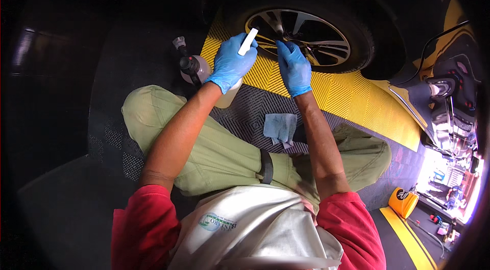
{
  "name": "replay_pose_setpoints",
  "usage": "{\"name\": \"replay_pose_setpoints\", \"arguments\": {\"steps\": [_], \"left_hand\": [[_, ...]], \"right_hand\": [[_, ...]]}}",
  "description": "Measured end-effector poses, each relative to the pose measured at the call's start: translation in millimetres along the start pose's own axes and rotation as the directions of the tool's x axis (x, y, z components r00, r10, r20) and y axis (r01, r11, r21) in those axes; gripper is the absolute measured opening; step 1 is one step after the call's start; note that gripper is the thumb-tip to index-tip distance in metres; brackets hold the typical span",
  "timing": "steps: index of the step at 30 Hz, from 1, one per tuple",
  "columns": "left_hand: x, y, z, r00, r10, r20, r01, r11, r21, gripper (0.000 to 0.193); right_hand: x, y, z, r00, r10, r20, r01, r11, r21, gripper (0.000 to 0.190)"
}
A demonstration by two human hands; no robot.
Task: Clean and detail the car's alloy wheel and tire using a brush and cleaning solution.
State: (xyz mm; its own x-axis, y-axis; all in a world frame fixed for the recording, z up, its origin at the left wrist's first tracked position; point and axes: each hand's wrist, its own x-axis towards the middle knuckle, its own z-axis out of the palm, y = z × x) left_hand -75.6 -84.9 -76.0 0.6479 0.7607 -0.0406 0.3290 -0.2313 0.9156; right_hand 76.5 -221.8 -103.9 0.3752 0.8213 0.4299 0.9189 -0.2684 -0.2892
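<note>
Blue disposable gloves cover both hands. My left hand [234,59] is closed on a slim white-handled tool [248,42], whose dark tip lies near the left rim of a car's alloy wheel [332,46]. My right hand [294,67] has its fingers pinched together at the lower middle of the wheel; a thin dark tool with a pale, blurred end [279,29] extends from them among the spokes. The black tire [365,46] surrounds the wheel. Under and beside my left wrist stands a spray bottle [229,96], partly hidden.
Another bottle with a dark spray head [189,64] stands left of my left hand. A folded grey-blue cloth [280,126] lies on the dark ribbed floor mat between my legs. Yellow mats [367,97] run under the wheel. An orange container [403,202] and a hose [432,236] are at lower right.
</note>
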Motion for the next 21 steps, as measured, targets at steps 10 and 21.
{"name": "replay_pose_setpoints", "arguments": {"steps": [10,21], "left_hand": [[1.2,2.2,1.9,1.000,0.011,0.024,-0.011,1.000,-0.017,0.017],[1.0,6.9,2.4,0.999,0.031,0.020,-0.030,0.999,-0.040,0.015]], "right_hand": [[9.2,-1.2,-4.2,0.992,-0.057,-0.116,0.066,0.995,0.074,0.028],[1.1,0.0,-5.3,0.991,-0.049,-0.126,0.059,0.995,0.080,0.031]]}}
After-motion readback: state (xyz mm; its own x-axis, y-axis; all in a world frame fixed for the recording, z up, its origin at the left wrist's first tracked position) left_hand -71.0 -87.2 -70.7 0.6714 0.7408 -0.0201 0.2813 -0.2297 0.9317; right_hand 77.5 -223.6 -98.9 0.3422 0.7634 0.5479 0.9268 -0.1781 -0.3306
